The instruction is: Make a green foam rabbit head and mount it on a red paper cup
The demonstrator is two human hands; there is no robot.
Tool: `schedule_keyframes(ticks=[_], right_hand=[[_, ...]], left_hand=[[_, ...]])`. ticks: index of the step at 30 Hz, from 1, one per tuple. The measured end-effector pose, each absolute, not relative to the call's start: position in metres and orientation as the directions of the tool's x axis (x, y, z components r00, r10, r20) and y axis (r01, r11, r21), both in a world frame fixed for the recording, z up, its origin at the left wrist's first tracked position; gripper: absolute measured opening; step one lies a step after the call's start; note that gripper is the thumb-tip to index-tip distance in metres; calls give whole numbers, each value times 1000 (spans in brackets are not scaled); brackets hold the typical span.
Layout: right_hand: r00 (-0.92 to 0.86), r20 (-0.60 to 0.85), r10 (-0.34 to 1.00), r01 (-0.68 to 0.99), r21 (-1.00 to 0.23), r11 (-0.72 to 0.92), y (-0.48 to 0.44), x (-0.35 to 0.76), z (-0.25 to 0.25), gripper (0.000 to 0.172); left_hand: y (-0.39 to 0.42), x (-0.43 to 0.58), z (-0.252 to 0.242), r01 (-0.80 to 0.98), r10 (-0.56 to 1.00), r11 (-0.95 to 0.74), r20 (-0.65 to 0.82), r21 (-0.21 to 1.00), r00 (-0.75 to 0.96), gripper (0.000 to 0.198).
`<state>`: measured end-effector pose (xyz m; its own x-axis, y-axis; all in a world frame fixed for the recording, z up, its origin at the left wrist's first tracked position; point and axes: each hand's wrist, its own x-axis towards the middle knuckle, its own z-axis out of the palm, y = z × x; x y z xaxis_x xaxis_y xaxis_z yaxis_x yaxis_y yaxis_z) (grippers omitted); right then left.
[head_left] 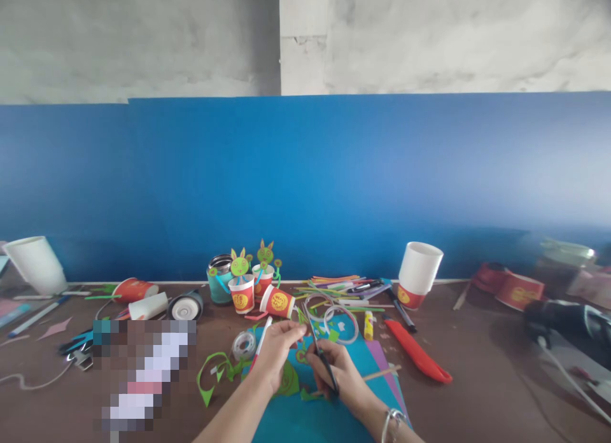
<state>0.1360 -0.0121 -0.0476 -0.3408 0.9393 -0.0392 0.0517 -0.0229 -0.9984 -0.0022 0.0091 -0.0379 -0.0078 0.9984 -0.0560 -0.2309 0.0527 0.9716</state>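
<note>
My right hand (337, 370) is wrapped round the dark handles of a pair of scissors (326, 365), whose blades point up and away. Just left of the blades, my left hand (281, 347) has its thumb and fingers pinched together; what lies between the fingertips is too small to make out. A small green paper piece (301, 354) shows between the hands. Beneath them are green paper (289, 380) and blue sheets (296, 421). Green scraps (206, 389) and a roll of clear tape (244, 345) lie to the left.
Two red cups (242, 295) with green paper animal figures stand by a teal jar (219, 290). Another cup (278, 302) lies tipped over. Rightward are a glue stick (368, 326), a red pouch (417, 351) and stacked white cups (420, 268). A blue partition (305, 188) rises behind.
</note>
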Motion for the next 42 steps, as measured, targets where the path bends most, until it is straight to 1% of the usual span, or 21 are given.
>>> schedule_keyframes(ticks=[7, 12, 16, 27, 35, 42], right_hand=[[-348, -46, 936, 36, -999, -35, -11, 137, -50, 19], [-353, -65, 933, 46, -998, -52, -12, 137, -50, 20], [-356, -48, 933, 23, -999, -42, -12, 137, -51, 22], [-345, -50, 937, 80, -997, -24, -11, 136, -49, 22], [-345, -55, 937, 68, -997, -33, -10, 137, -52, 19], [-366, -66, 928, 56, -997, -49, -11, 138, -52, 18]], left_hand=[[10, -5, -35, -219, 999, 37, -37, 975, 6, 21], [10, -7, -33, -193, 999, 28, -24, 981, 24, 17], [10, -7, -33, -170, 999, 35, -31, 985, 25, 16], [14, -11, -33, -130, 996, 62, -52, 990, 74, 17], [7, -9, -29, -92, 995, 7, 2, 996, 96, 20], [10, -10, -28, -4, 989, -59, 59, 998, 137, 20]])
